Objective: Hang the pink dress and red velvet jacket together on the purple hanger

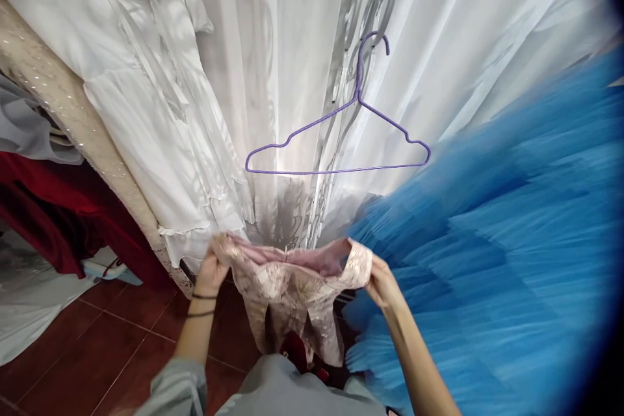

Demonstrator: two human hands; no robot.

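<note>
A pink patterned dress (292, 286) with a sheen hangs between my two hands, its neckline spread and the pink lining showing. My left hand (213, 273), with dark bands at the wrist, grips the dress at its left shoulder. At the opposite shoulder, my right hand (383, 281) pinches the fabric. Above the dress, a bare purple hanger (336, 171) hangs by its hook from a white scrolled metal rack (348, 65). The lower part of the dress falls toward my body.
White garments (146, 97) hang at the left beside a sparkly beige fabric edge (63, 97) and red clothing (53, 208). A full blue tulle skirt (502, 240) fills the right. White curtains (297, 45) hang behind; red tiles (121, 338) cover the floor.
</note>
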